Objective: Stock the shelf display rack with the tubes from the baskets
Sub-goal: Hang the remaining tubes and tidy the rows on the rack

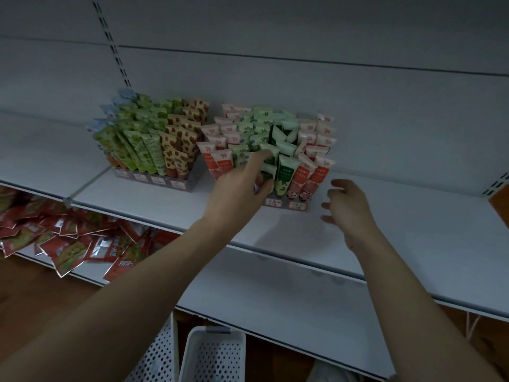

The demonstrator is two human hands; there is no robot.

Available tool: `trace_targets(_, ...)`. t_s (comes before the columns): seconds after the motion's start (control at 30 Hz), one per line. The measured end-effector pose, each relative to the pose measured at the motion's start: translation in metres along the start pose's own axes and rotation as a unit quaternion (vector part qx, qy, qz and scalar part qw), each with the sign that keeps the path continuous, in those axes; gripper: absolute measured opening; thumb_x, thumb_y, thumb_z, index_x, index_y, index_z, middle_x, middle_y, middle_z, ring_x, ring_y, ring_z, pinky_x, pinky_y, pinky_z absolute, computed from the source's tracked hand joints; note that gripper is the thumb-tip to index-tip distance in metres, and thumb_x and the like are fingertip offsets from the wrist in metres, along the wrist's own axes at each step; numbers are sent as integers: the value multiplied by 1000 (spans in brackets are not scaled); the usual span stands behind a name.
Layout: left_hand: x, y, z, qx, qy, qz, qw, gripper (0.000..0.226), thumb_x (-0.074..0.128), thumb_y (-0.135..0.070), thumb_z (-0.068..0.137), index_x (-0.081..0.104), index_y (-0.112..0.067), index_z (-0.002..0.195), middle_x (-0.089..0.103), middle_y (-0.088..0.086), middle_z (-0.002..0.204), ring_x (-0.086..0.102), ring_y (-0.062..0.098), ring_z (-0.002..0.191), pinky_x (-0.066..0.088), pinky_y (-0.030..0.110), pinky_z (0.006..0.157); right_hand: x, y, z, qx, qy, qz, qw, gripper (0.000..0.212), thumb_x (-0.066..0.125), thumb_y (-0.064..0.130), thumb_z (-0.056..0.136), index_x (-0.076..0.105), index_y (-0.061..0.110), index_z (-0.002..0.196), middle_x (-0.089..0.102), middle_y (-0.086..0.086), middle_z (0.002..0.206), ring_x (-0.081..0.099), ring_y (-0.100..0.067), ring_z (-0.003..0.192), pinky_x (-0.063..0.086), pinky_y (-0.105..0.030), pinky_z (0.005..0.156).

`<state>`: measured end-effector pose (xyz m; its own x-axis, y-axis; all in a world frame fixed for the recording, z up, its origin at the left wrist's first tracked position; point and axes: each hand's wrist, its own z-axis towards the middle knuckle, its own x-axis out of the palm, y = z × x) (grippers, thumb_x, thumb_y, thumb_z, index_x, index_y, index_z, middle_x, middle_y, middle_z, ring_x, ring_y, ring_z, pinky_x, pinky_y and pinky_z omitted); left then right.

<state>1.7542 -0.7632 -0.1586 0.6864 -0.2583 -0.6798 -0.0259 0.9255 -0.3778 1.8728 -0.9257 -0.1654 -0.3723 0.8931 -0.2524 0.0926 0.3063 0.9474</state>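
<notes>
**Left hand on a green tube at the rack front**

Left hand up at the right-hand display rack, fingers curled round a green-and-white tube in the front rows, index finger stretched across the tubes just above it. Tube upright, cap end down, among its neighbours in the middle green columns, between pink tubes on the left side and red-and-white tubes on the right. Right hand just beside the rack's right end, fingers loosely spread and slightly bent, holding nothing, hovering above the white shelf.

Further left on the same shelf, well apart from the hands, a second rack packed with green-patterned and strawberry-patterned tubes. Below and to the left, a lower shelf heaped with red snack packets. At the bottom edge, two white perforated baskets side by side beneath the forearms; contents not discernible. At the far right edge, an orange-brown corner of some object, unidentifiable.
</notes>
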Motion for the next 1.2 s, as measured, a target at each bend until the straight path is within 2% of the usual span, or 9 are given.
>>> trace_targets(0.17, 3, 2, -13, 1, -23, 0, 1000, 44, 71, -16, 86, 49, -16, 125, 62, -2, 74, 60, 21, 60, 51, 39, 48, 3, -1, -2, 28, 29, 9, 999, 49, 42, 3, 95, 39, 11, 144, 48, -12, 130, 57, -30, 109, 54, -47, 91)
trace_targets(0.3, 3, 3, -10, -16, -20, -7, 1000, 38, 68, -14, 87, 53, -14, 122, 65, 1, 76, 61, 22, 64, 52, 41, 53, 4, -2, -6, 29, 35, 17, 999, 44, 45, 2, 94, 42, 11, 136, 53, -9, 117, 60, -31, 106, 55, -46, 89)
trace_targets(0.47, 3, 3, 11, -50, 9, -19, 999, 38, 64, -13, 91, 50, -15, 125, 65, 3, 80, 61, 23, 66, 53, 41, 57, 3, 17, -28, -241, -163, -55, 955, 7, 55, 18, 93, 49, 19, 91, 58, 5, 80, 62, -23, 72, 52, -37, 64)
trace_targets(0.53, 4, 3, 15, -43, 18, -11, 999, 35, 65, -12, 90, 51, -15, 121, 65, 3, 82, 62, 23, 69, 53, 42, 59, 11, 30, -47, -322, -103, -43, 940, 11, 55, 36, 95, 50, 29, 88, 60, 9, 83, 60, -18, 69, 49, -33, 60)
trace_targets(0.67, 6, 2, 22, -30, 33, 12, 999, 31, 64, -12, 89, 52, -12, 117, 67, 6, 83, 63, 29, 71, 53, 43, 59, 32, 11, -63, -280, -2, -294, 914, 44, 51, 64, 85, 52, 26, 107, 55, 5, 110, 57, -19, 93, 49, -36, 76)
trace_targets(0.87, 5, -1, 30, 9, 58, 73, 996, 28, 61, -13, 91, 53, -8, 117, 63, 12, 91, 61, 34, 72, 50, 43, 56, 48, -29, -68, -242, 133, -395, 876, 68, 73, 41, 83, 42, 25, 141, 29, -2, 145, 48, -26, 117, 44, -31, 98)
trace_targets(0.93, 4, -3, 31, 25, 46, 82, 995, 27, 66, -10, 87, 57, -6, 112, 58, 17, 105, 60, 36, 76, 49, 40, 55, 51, -31, -66, -208, 148, -336, 906, 62, 73, 30, 84, 45, 27, 139, 33, -5, 143, 47, -24, 111, 44, -27, 95)
trace_targets(1.07, 5, -2, 34, 56, 48, 108, 991, 39, 77, 3, 72, 60, -1, 107, 53, 23, 116, 58, 42, 96, 54, 46, 64, 55, -20, -74, -126, 126, -193, 965, 24, 62, 17, 89, 56, 24, 112, 49, -11, 114, 49, -28, 93, 58, -51, 79)
trace_targets(1.2, -1, 2, 35, 83, 70, 131, 985, 48, 81, 5, 59, 59, -1, 101, 59, 20, 103, 57, 41, 96, 54, 49, 68, 51, -28, -71, -194, 136, -345, 908, 42, 77, 22, 80, 52, 18, 114, 40, 0, 107, 44, -17, 88, 36, -23, 72)
